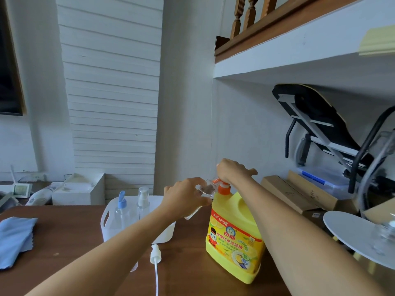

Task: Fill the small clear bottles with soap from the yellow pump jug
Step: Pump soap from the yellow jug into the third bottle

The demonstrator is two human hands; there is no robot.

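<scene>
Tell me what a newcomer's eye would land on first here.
The bright yellow pump jug stands right of centre on the table, with the right hand resting on its orange pump. Just left, the left hand holds a small clear bottle up to the spout. A white basket with two more bottles sits behind, and a loose sprayer head lies in front.
</scene>
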